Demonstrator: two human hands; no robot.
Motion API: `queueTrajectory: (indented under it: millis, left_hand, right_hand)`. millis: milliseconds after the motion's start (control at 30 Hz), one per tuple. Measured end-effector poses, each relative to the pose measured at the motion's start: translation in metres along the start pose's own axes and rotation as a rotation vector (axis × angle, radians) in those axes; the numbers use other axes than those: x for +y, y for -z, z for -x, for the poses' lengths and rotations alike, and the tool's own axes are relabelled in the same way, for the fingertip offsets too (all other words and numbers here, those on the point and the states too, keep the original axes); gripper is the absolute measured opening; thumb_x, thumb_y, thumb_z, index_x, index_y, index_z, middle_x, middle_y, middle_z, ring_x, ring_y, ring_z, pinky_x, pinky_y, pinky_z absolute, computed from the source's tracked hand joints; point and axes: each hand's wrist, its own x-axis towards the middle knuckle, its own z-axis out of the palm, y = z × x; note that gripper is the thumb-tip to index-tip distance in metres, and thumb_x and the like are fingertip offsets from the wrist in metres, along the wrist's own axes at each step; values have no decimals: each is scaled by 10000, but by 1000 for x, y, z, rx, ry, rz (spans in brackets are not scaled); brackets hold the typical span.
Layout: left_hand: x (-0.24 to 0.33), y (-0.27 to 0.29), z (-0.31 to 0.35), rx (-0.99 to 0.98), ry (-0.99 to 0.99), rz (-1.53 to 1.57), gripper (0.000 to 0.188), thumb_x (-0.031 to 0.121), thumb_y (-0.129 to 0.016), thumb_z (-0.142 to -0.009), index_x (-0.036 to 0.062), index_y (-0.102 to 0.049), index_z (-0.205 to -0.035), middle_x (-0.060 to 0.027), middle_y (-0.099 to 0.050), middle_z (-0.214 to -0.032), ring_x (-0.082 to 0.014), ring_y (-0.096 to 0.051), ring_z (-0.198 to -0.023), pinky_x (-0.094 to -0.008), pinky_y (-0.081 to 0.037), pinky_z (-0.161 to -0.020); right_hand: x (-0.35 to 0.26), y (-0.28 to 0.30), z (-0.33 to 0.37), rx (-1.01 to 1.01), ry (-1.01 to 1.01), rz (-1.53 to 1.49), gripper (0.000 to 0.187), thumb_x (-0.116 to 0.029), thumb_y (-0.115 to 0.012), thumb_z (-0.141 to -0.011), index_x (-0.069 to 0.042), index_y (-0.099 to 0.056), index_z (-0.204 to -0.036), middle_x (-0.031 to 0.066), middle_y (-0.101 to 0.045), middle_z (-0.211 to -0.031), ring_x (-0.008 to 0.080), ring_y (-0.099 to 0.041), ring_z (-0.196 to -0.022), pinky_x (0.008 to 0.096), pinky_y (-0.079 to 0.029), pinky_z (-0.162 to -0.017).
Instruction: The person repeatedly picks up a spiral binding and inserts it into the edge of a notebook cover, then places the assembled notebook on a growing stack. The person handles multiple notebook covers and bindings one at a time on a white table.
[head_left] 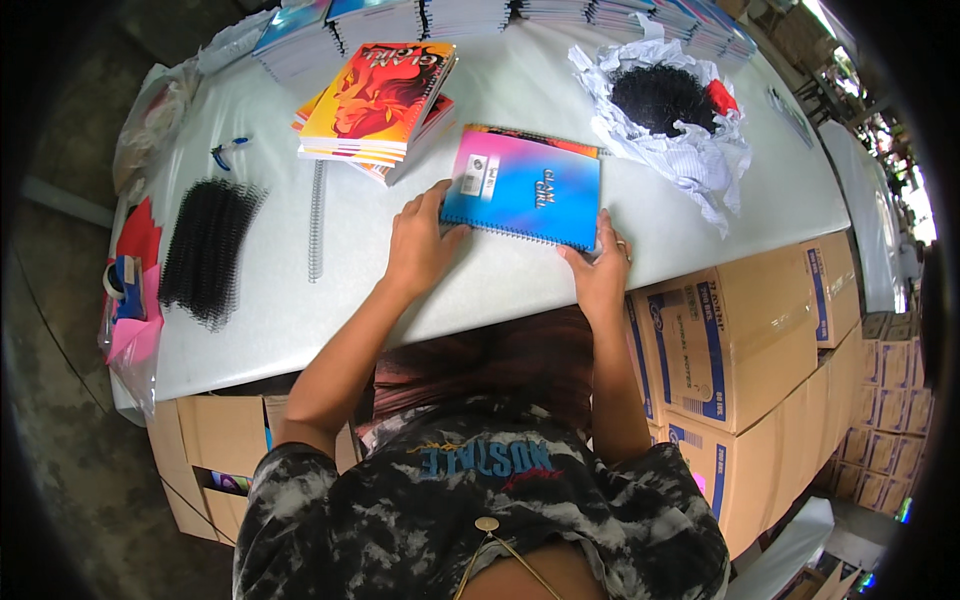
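Note:
A spiral notebook [522,205] with a pink-and-blue back cover lies on the white-covered table in front of me, its black coil along the near edge. An orange-red notebook [590,150] shows at its far edge, mostly hidden beneath it. My left hand [420,240] grips the left end, thumb by the coil. At the near right corner my right hand [600,268], with a ring on one finger, pinches the edge. To the left, a loose wire coil [316,220] lies lengthwise near a stack of notebooks [375,105] with a red-and-yellow cover on top.
Many black coils [208,250] lie at the left, with blue-handled pliers [230,150] beyond them. A tape dispenser [128,288] sits at the left edge. Crumpled paper [720,165] holds a black tangle [662,100]. Notebook stacks [465,15] line the far edge; cartons [750,340] stand below right.

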Motion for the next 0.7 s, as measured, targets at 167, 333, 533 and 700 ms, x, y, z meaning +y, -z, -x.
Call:
queueTrajectory:
  millis: [167, 333, 533, 700]
  left_hand:
    - [36, 50, -26, 116, -158, -397, 462, 169, -657, -757, 79, -511, -1186, -149, -577, -1095, -327, -578, -935, -386, -454, -838]
    - [-12, 83, -43, 464, -429, -738, 467, 46, -597, -696, 112, -536, -1154, -85, -581, -1050, -268, -538, -982, -376, -421, -834]
    - [50, 47, 38, 410, -559, -473, 307, 51, -631, -636, 145, -661, -926, 22, -625, -844, -162, -541, -710, -315, -388, -619]
    - [42, 72, 2, 587, -387, -586, 371, 54, -610, -704, 157, -633, -1060, 23, -624, -1025, -164, -547, -897, -294, -386, -759]
  right_hand:
    - [-2, 1, -3, 166, 42, -10, 743, -127, -748, -681, 28, -369, -1300, 203, -510, -1160, 338, -440, -1084, 420, -302, -959]
    - [-36, -4, 21, 430, 204, -216, 650, -84, -700, -722, 40, -389, -1279, 203, -452, -1235, 305, -461, -1102, 393, -326, -959]
    - [-96, -36, 45, -537, -62, -1461, 795, -280, -621, -826, -17, -144, -1405, 183, -261, -1415, 267, -286, -1298, 408, -248, -1039]
    - [-101, -54, 35, -592, -179, -1544, 813, -380, -512, -889, -10, -12, -1413, 218, -164, -1438, 339, -205, -1326, 458, -239, -1040]
